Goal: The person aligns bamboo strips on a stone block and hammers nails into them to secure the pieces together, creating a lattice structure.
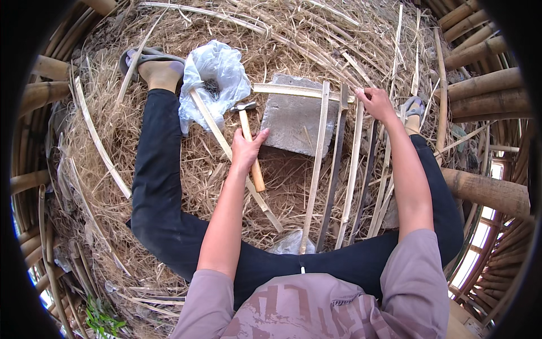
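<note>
Yellow wooden-handled hammer (257, 174): gripped mid-handle by left fingers (262, 135).
Pale flat bamboo strip (293, 91): right end pinched in right fingers (367, 95).
Grey rectangular stone-like slab (288, 123): under strip, between both hands' fingers.

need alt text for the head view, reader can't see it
A person sitting on straw-strewn ground holds a hammer in the left hand, while the right hand is at the end of a pale strip lying across a gray slab. A crumpled plastic bag is left of the slab.
</note>
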`<control>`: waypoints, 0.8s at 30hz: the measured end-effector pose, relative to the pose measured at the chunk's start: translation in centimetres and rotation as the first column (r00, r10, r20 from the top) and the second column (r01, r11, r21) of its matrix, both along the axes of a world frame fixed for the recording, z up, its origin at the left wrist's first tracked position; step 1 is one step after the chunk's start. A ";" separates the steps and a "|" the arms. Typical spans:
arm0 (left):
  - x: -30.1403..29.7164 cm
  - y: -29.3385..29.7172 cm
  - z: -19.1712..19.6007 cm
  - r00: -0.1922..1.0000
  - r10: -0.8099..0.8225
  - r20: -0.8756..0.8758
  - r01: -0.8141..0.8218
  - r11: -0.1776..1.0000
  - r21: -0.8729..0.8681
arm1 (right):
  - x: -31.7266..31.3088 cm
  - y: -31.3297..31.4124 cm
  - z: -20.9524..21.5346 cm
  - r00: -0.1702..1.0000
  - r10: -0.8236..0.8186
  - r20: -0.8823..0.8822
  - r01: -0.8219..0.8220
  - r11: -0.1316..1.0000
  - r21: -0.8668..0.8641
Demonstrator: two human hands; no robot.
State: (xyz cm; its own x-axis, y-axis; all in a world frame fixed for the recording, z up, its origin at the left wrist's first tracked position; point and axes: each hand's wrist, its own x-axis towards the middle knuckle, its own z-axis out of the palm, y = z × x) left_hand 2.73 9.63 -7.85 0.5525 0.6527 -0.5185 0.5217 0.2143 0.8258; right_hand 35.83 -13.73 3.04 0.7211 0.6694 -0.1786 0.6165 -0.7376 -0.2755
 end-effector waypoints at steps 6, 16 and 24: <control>0.2 0.0 0.3 0.999 -0.028 -0.032 0.028 1.000 -0.001 | -0.4 0.2 1.0 1.000 0.026 0.017 -0.025 0.997 -0.069; 0.1 -0.1 -1.6 1.000 0.002 0.024 -0.001 1.000 -0.027 | 0.1 -1.5 1.2 0.999 -0.007 0.040 0.008 1.000 -0.007; -0.1 0.1 -2.4 0.999 0.017 0.042 -0.017 1.000 -0.021 | -0.3 -2.5 1.8 0.996 -0.014 0.085 0.016 1.000 -0.022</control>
State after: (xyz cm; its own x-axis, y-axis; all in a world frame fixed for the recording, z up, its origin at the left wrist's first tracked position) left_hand 2.63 9.72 -10.30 0.5631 0.6517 -0.5082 0.4825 0.2400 0.8424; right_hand 35.57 -16.19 4.84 0.7440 0.6552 -0.1311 0.6260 -0.7521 -0.2061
